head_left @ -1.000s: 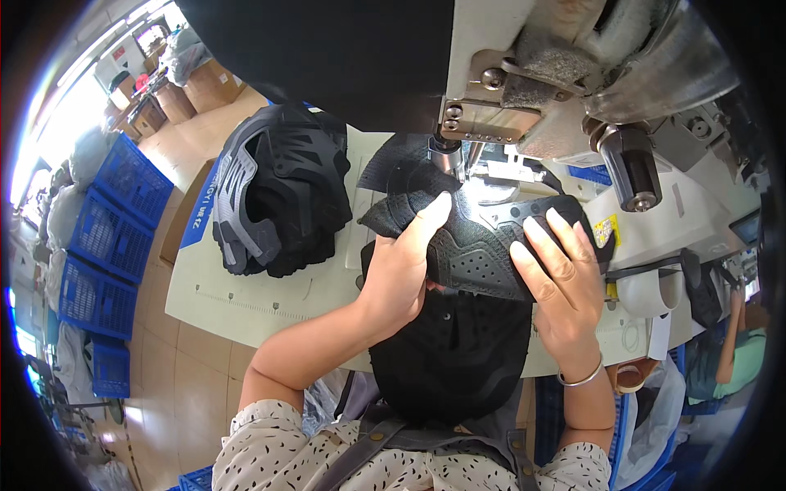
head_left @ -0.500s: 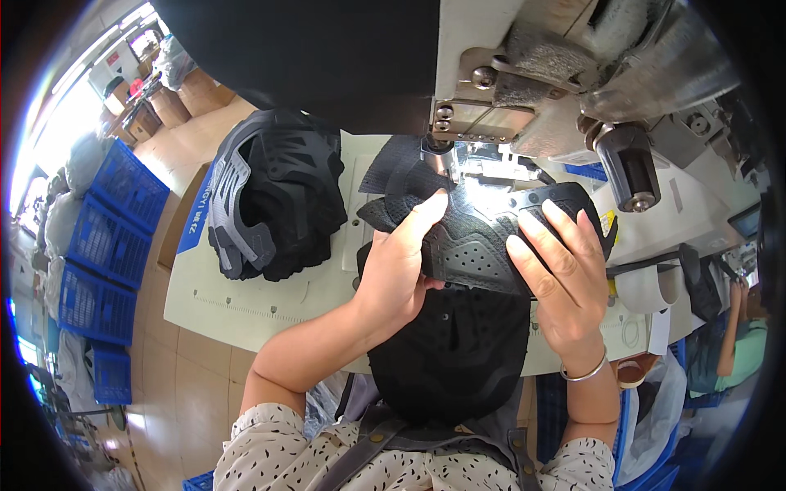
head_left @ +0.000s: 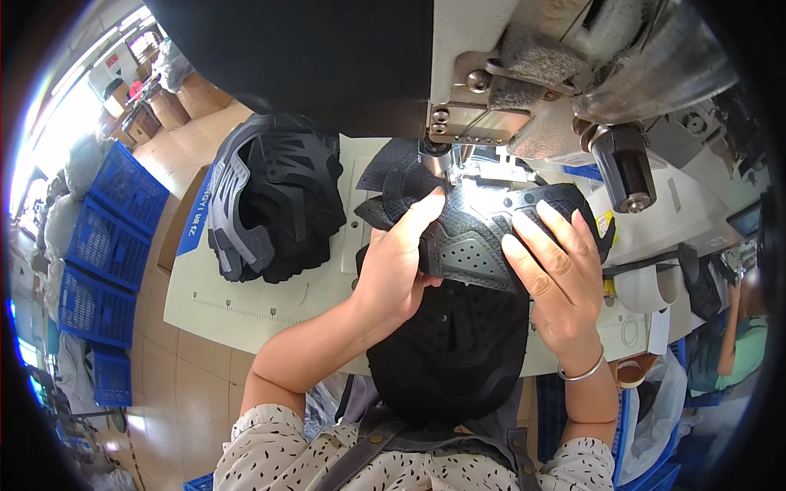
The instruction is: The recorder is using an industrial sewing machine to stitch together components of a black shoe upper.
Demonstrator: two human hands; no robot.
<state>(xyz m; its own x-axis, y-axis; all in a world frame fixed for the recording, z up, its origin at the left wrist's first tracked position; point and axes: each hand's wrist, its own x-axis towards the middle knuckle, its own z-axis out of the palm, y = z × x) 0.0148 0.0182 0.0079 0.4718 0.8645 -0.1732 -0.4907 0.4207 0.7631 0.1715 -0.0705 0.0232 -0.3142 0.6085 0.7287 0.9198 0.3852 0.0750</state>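
1. The upper (head_left: 473, 255), black with a panel of small holes, lies at the machine (head_left: 483, 123), its far side beneath the head, in a patch of bright light (head_left: 483, 196).
2. The left hand (head_left: 397, 266) is closed on the upper's near left side: the thumb (head_left: 426, 214) presses down on top, pointing towards the metal post (head_left: 436, 157), while the fingers curl underneath, mostly hidden.
3. The right hand (head_left: 565, 278) lies over the upper's right side, fingers (head_left: 547, 252) stretched out and slightly apart, tips touching its top face. Its thumb is out of sight, so I cannot tell whether it grips from below.
4. A bracelet (head_left: 583, 367) circles the right wrist.
5. A black piece (head_left: 446, 360) hangs below the upper, over the lap; whether they join is unclear.
6. On the bench (head_left: 246, 307), left of the upper and apart from it, sits a stack (head_left: 278, 196) of dark, ridged parts.
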